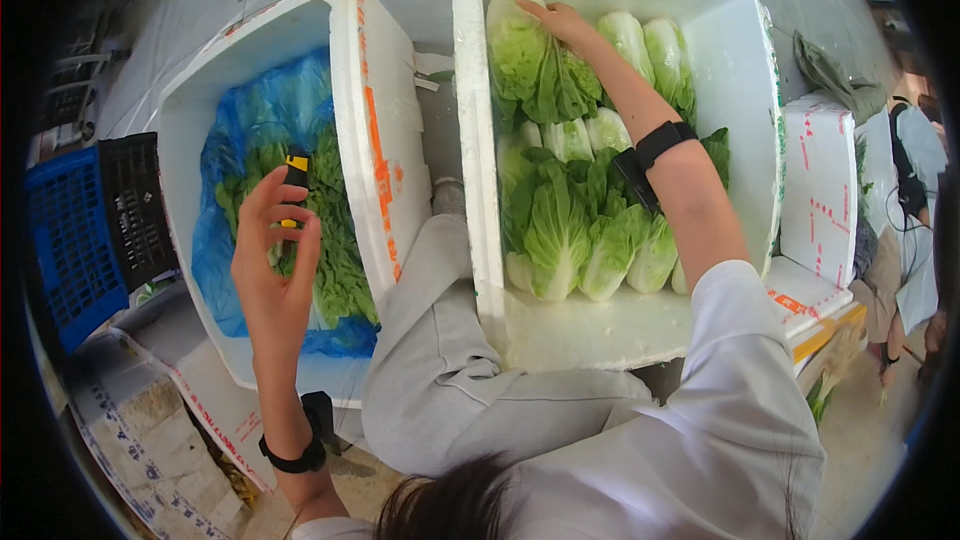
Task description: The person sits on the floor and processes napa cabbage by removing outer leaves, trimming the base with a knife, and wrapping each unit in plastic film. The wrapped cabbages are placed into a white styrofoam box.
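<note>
Between the bent fingers and thumb of my left hand (270, 245) is a short yellow-and-black tool (297, 171), seemingly a box cutter, partly covered by the fingers. That hand hovers over a white foam box (378, 140) with loose leafy greens (338, 250) in blue plastic film (225, 130). Reaching into a second foam box (468, 190), my right hand (562, 24) grips the side of a pale green napa cabbage (512, 45) in the far left corner. Several more napa cabbages (555, 240) lie in rows below and beside it. My right fingers partly hide behind the leaves.
My grey-clad leg (430, 285) lies between the two boxes. Blue (75, 240) and black crates (137, 205) stand at the left, above stacked cartons (150, 440). Another white foam box (818, 195) is at the right, with another person (900, 220) beyond it.
</note>
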Motion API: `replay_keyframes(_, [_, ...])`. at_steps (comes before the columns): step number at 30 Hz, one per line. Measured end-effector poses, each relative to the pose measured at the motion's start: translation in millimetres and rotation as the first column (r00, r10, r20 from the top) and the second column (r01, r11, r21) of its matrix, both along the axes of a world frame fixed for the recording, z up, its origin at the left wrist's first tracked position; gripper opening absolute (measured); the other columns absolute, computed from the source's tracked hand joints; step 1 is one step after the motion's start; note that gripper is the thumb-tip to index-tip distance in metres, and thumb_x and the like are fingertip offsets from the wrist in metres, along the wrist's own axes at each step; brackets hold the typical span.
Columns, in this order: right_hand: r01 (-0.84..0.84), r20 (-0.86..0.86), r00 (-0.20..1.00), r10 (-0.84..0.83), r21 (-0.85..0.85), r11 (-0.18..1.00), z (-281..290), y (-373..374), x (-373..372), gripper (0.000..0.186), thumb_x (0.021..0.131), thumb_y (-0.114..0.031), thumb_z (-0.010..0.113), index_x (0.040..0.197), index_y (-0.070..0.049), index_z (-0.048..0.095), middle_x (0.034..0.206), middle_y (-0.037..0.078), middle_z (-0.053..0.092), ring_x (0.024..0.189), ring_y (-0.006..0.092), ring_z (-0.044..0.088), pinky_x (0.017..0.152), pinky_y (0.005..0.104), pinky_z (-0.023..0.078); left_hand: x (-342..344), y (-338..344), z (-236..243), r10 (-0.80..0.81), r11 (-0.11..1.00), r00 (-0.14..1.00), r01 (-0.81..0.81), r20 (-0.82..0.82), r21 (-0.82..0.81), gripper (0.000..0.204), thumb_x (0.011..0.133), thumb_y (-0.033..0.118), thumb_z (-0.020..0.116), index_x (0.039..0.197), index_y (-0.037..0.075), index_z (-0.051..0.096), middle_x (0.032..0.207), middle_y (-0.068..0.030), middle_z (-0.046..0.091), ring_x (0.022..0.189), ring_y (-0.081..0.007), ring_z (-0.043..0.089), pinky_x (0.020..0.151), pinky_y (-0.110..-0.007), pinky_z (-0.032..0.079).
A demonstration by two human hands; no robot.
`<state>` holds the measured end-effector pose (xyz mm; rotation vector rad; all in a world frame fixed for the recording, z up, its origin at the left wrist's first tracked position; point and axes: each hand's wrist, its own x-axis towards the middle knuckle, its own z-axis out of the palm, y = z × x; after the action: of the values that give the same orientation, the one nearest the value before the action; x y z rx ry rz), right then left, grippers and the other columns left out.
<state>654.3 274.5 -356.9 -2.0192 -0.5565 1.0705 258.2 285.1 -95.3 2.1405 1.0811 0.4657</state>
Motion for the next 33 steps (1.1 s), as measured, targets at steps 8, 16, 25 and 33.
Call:
replay_keyframes(8, [-0.138, 0.152, 0.979, 0.137, -0.002, 0.990, -8.5, 2.9, -3.4, 0.103, 0.075, -0.071, 0.053, 0.132, 0.013, 0.034, 0.123, 0.028, 0.049, 0.111, 0.0307, 0.052, 0.088, 0.0387, 0.044, -14.0, -1.7, 5.0, 0.051, 0.999, 0.999, -0.051, 0.002, -0.012, 0.042, 0.084, -0.003, 0.058, 0.124, 0.003, 0.050, 0.104, -0.0098, 0.059, 0.084, -0.0145, 0.058, 0.070, -0.026, 0.048])
replay_keyframes(16, [0.091, 0.180, 0.981, -0.070, -0.113, 0.989, 12.7, -10.1, 13.0, 0.092, 0.078, -0.070, 0.050, 0.122, 0.010, 0.047, 0.098, 0.021, 0.064, 0.095, 0.0312, 0.060, 0.082, 0.0405, 0.045, -71.6, -1.6, 12.9, 0.138, 0.989, 0.989, -0.135, -0.051, 0.055, 0.037, 0.086, 0.002, 0.057, 0.123, 0.004, 0.051, 0.103, -0.0080, 0.059, 0.085, -0.0156, 0.058, 0.070, -0.028, 0.048])
replay_keyframes(25, [-0.166, 0.535, 0.837, -0.119, 0.454, 0.875, 150.1, -2.1, -94.2, 0.034, 0.090, -0.033, 0.057, 0.104, -0.002, 0.060, 0.097, 0.011, 0.065, 0.089, 0.0214, 0.061, 0.079, 0.0337, 0.047, -205.6, -28.1, -24.0, 0.434, 0.899, 0.899, -0.436, -0.051, -0.033, 0.029, 0.086, 0.011, 0.059, 0.114, 0.003, 0.055, 0.096, -0.0077, 0.060, 0.083, -0.0158, 0.058, 0.069, -0.030, 0.048])
replay_keyframes(33, [-0.831, 0.711, 0.536, 0.456, 0.349, 0.433, 205.3, 3.3, -258.2, 0.015, 0.082, -0.011, 0.061, 0.091, 0.001, 0.059, 0.088, 0.016, 0.060, 0.084, 0.0313, 0.059, 0.077, 0.0375, 0.047, -250.9, -16.5, -104.4, 0.501, 0.864, 0.865, -0.500, -0.002, -0.066, 0.027, 0.078, 0.001, 0.059, 0.105, 0.002, 0.059, 0.082, -0.0060, 0.059, 0.074, -0.0142, 0.057, 0.066, -0.026, 0.047])
